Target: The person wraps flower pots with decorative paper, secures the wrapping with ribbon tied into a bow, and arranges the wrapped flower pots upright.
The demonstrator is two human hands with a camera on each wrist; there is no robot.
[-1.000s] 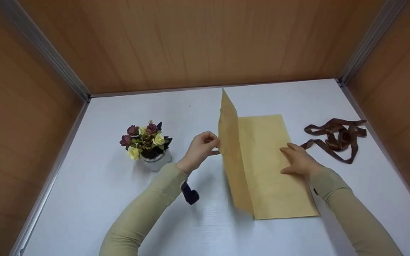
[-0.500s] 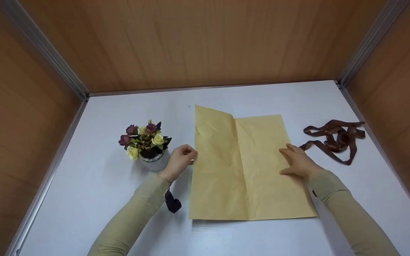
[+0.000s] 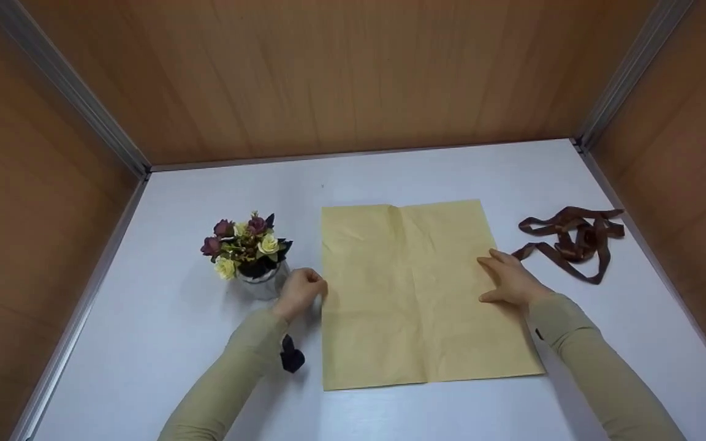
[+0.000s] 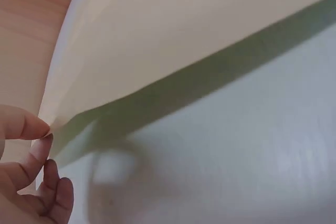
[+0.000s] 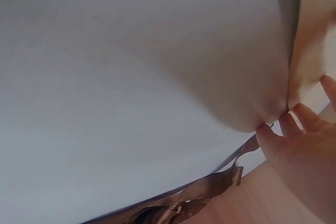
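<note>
A sheet of tan wrapping paper (image 3: 371,294) lies unfolded before me, a crease running down its middle. My left hand (image 3: 301,293) pinches its left edge between thumb and finger. In the left wrist view that paper edge (image 4: 173,51) is lifted a little, with a shadow under it. On the right side of the sheet, my right hand (image 3: 510,282) rests with fingers spread. The right wrist view shows the right hand's fingers (image 5: 273,141) at the edge of the paper (image 5: 312,35), some on it and some on the white table.
A small pot of artificial flowers (image 3: 246,245), maroon and yellow, stands just left of my left hand. A tangled brown ribbon (image 3: 573,242) lies to the right of the paper. Wooden panels (image 3: 353,79) enclose the white table (image 3: 163,257) at back and sides.
My left hand has swung the paper's upright left half over to the left and down, opening the fold. The right hand has stayed in place on the right half.
</note>
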